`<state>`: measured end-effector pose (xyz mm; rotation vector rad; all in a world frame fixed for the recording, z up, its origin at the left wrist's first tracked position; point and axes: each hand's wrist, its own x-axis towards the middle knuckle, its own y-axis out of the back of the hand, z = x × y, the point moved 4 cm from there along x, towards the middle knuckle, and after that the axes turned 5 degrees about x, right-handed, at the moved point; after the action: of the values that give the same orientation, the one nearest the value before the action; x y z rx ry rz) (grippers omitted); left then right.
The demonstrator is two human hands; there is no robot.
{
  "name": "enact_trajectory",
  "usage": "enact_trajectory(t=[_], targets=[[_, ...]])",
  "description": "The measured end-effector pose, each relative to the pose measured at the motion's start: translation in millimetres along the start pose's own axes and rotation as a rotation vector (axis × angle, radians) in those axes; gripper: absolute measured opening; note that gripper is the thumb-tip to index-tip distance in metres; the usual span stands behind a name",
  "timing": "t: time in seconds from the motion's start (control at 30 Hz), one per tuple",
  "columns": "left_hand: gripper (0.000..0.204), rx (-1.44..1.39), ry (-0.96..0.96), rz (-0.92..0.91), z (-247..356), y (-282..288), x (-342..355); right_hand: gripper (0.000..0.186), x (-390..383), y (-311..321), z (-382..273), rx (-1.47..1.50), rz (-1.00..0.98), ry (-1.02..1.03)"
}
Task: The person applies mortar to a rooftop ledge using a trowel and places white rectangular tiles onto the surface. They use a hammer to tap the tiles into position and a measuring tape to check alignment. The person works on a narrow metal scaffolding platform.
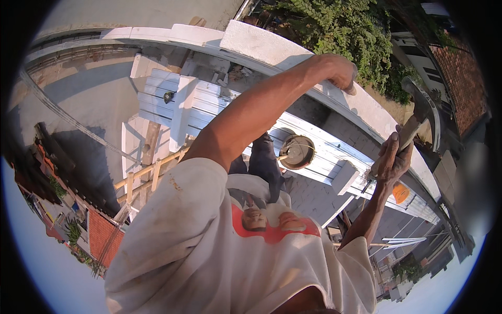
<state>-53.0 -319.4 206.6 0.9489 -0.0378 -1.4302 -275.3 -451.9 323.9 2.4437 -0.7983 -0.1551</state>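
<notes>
A row of white lightweight blocks (264, 44) runs along the top of a curved wall. My left hand (340, 73) reaches across to the blocks with its fingers bent down over one at the edge, gripping it; part of the fingers is hidden. On the right, my right hand (395, 157) is closed around the wooden handle of a tool (413, 128). A wide, curved grey metal part shows at the tool's far end, and its exact kind is unclear. The tool is held tilted beside the wall.
Below the wall lies a platform of ribbed metal planks (321, 144), bearing a round bucket (298, 152) of grey mix and a small dark item (168, 97). An orange container (400, 192) stands to the right. Bamboo poles (157, 172) cross at left; leafy branches (340, 26) grow beyond the wall.
</notes>
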Motion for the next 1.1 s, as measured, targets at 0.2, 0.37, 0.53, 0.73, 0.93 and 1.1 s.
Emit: enact_trajectory(t=[0.2,0.37,0.53,0.73,0.93,1.1], targets=[[0.045,0.022,-0.115,0.077,1,0,23,0.03,-78,-3,45,-0.061,0.098,-0.104],[0.045,0.067,-0.13,0.114,3,1,20,0.035,-73,16,42,-0.326,-0.051,-0.296],[0.048,0.096,0.12,0.12,13,14,-20,0.038,-11,-24,-61,0.17,-0.079,-0.03],[0.06,0.13,0.257,0.391,-20,16,-67,0.045,107,-96,-90,-0.022,-0.295,0.023],[0.072,0.194,0.216,0.596,-48,10,-100,0.049,170,-177,-12,-0.344,-0.623,-0.126],[0.073,0.192,0.224,0.545,-47,10,-97,0.046,167,-212,2,-0.483,-0.909,-0.259]])
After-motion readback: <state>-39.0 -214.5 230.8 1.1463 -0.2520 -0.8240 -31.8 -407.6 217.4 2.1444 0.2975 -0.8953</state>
